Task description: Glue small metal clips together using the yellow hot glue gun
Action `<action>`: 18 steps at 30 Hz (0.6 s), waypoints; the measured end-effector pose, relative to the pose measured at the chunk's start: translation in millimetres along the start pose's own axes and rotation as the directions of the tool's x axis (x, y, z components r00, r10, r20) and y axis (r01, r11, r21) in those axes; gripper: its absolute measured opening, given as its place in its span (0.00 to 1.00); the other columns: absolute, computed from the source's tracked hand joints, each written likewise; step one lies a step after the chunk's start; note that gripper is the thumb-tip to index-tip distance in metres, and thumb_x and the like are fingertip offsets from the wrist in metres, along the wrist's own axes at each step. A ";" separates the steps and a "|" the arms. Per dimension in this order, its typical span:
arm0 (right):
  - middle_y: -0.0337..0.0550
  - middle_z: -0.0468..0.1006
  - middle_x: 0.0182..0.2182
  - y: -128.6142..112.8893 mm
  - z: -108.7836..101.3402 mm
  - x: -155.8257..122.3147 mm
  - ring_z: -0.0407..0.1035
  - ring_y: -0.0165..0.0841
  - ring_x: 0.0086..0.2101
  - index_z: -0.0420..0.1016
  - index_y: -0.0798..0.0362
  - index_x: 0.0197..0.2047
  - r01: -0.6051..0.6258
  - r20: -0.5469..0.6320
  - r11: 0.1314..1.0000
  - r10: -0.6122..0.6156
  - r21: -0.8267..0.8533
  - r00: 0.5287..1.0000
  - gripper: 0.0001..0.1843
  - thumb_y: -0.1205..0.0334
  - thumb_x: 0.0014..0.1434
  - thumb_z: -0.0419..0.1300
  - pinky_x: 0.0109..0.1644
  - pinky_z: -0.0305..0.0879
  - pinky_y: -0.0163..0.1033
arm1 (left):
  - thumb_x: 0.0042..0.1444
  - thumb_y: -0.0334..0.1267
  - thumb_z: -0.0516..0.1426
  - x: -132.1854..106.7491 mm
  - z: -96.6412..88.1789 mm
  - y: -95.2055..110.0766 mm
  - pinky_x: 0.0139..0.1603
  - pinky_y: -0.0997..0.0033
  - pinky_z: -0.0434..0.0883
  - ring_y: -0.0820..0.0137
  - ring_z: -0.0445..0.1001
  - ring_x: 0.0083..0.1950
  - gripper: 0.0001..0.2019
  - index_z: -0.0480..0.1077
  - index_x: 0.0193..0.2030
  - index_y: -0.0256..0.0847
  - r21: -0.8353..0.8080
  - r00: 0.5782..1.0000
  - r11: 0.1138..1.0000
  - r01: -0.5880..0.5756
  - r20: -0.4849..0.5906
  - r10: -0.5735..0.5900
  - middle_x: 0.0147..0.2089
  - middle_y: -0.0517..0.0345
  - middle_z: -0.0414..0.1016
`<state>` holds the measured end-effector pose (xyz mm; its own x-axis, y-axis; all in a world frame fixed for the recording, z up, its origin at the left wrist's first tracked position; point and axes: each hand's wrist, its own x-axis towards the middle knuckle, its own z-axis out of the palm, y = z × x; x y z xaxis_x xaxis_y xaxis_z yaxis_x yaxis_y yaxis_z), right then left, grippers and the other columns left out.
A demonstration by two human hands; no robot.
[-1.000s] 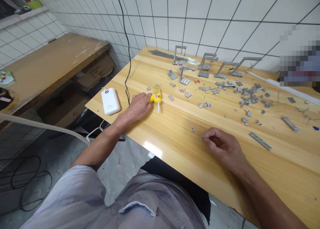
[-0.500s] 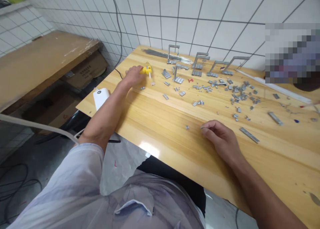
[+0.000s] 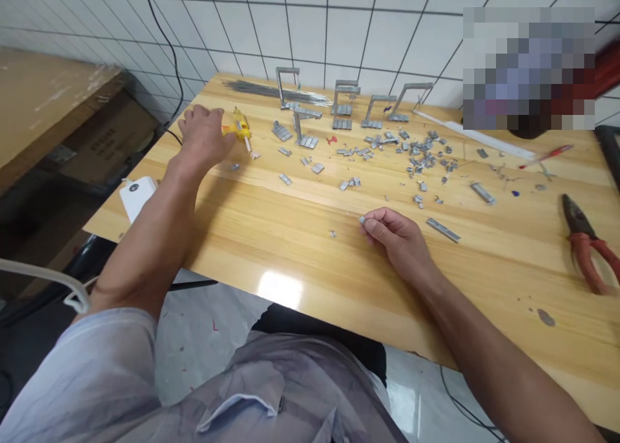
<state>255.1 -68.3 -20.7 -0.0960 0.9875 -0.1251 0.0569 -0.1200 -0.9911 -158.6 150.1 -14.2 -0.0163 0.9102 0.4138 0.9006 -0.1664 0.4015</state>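
Observation:
On the left of the table, my left hand (image 3: 204,135) is raised beside a yellow glue gun (image 3: 238,125), its fingers apart and its thumb near the gun's handle. Part of the handle is hidden behind the hand. Nearer the middle, my right hand (image 3: 398,236) pinches a small grey metal piece (image 3: 362,220) between thumb and forefinger. Another tiny metal bit (image 3: 332,234) lies to the left of that hand. To its right is a flat metal strip (image 3: 443,230).
Several grey metal frames (image 3: 307,128) stand along the wall, near a bundle of thin wires (image 3: 261,91). Metal scraps (image 3: 423,152) lie scattered in front. At the right are red-handled pliers (image 3: 584,236) and a red pen (image 3: 546,157). A white device (image 3: 137,196) sits at the left edge.
The view has swung right, bringing the pliers into sight. My left hand has loosened from the glue gun and lifted. My right hand has raised its small metal piece slightly.

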 end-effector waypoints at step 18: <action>0.38 0.76 0.27 -1.8 2.7 -1.2 0.65 0.30 0.28 0.78 0.50 0.32 0.060 0.082 0.997 -0.063 0.042 0.995 0.20 0.40 0.60 0.68 0.36 0.63 0.39 | 0.68 0.34 0.61 -156.2 12.8 212.1 0.48 0.71 0.77 0.70 0.83 0.43 0.07 0.79 0.51 0.42 -0.693 0.748 0.626 -0.358 0.188 0.636 0.45 0.56 0.85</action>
<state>252.4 -69.5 -18.8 -0.1807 0.9814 -0.0652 0.0095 -0.0646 -0.9979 40.5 -22.5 -4.2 0.6426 0.6467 0.4110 0.2689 -0.6926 0.6693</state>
